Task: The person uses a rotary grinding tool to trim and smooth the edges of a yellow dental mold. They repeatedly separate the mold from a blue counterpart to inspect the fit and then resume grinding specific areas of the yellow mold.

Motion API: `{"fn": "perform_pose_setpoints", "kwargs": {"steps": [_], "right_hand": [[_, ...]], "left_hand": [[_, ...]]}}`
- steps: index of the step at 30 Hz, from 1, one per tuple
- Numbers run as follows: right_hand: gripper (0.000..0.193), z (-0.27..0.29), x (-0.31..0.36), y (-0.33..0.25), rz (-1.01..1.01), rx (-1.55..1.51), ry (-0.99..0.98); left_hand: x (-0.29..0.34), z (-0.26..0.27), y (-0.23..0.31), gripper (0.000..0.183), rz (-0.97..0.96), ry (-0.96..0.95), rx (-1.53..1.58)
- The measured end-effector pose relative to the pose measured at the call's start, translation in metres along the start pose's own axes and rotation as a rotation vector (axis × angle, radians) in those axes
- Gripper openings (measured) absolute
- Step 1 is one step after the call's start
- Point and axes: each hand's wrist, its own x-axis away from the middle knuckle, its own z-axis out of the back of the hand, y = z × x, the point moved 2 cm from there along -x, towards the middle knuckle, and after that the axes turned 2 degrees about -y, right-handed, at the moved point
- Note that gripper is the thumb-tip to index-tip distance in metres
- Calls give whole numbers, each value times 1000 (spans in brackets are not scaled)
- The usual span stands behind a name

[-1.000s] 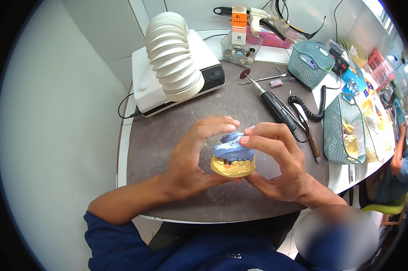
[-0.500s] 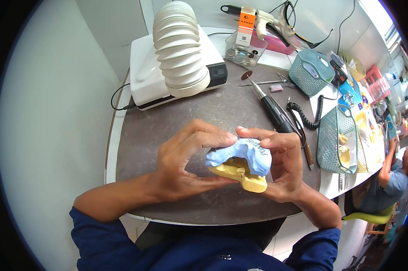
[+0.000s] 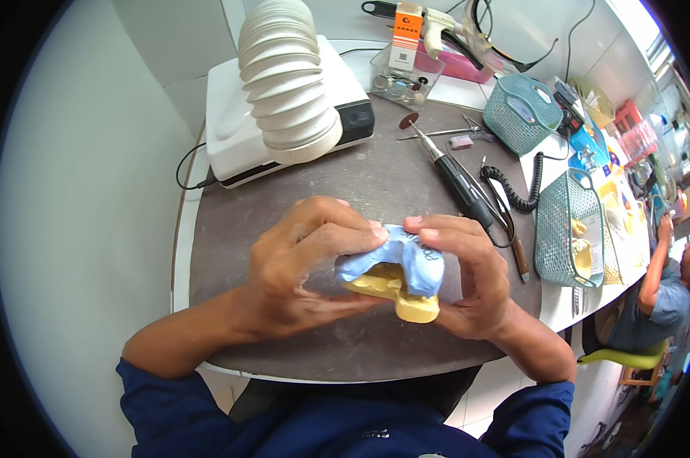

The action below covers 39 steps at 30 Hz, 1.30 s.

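Observation:
Between my two hands, above the near part of the brown work surface (image 3: pixel 230 221), is a pair of dental plaster models. A blue model (image 3: pixel 420 267) with handwriting sits on top of a yellow model (image 3: pixel 417 307), with a dark gap between them at the front. My left hand (image 3: pixel 288 267) grips the pair from the left, fingertips on the blue top and thumb under the yellow base. From the right, my right hand (image 3: pixel 471 275) holds it with fingers on the blue top. Its thumb is mostly hidden beneath the yellow model.
A white suction unit with a ribbed hose (image 3: pixel 288 84) stands back left. A rotary handpiece (image 3: pixel 459 183) with a disc lies right of centre. A teal basket (image 3: pixel 566 229) holds yellow models; another teal basket (image 3: pixel 522 114) is behind. A co-worker (image 3: pixel 650 305) sits far right.
Both hands have shifted slightly left with the joined models, which are turned a little. The whole view has also moved slightly.

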Motion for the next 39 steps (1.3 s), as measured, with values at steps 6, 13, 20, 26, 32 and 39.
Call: {"fn": "perform_pose_setpoints", "kwargs": {"steps": [6, 13, 20, 26, 32, 39], "right_hand": [[64, 7, -3, -5, 52, 113, -38], [69, 7, -3, -8, 39, 125, -56], [65, 8, -3, -9, 84, 178, -65], [68, 6, -2, -9, 40, 101, -46], [61, 5, -5, -7, 64, 63, -35], [66, 0, -1, 1, -6, -96, -103]], "left_hand": [[-1, -3, -1, 57, -50, 0, -16], [1, -5, -1, 58, -42, -14, -36], [3, -9, -4, 70, -55, -60, -66], [2, -9, -1, 60, -36, -16, -45], [1, -4, 5, 62, -44, -17, -71], [1, -7, 14, 62, -42, 59, 18]]}}
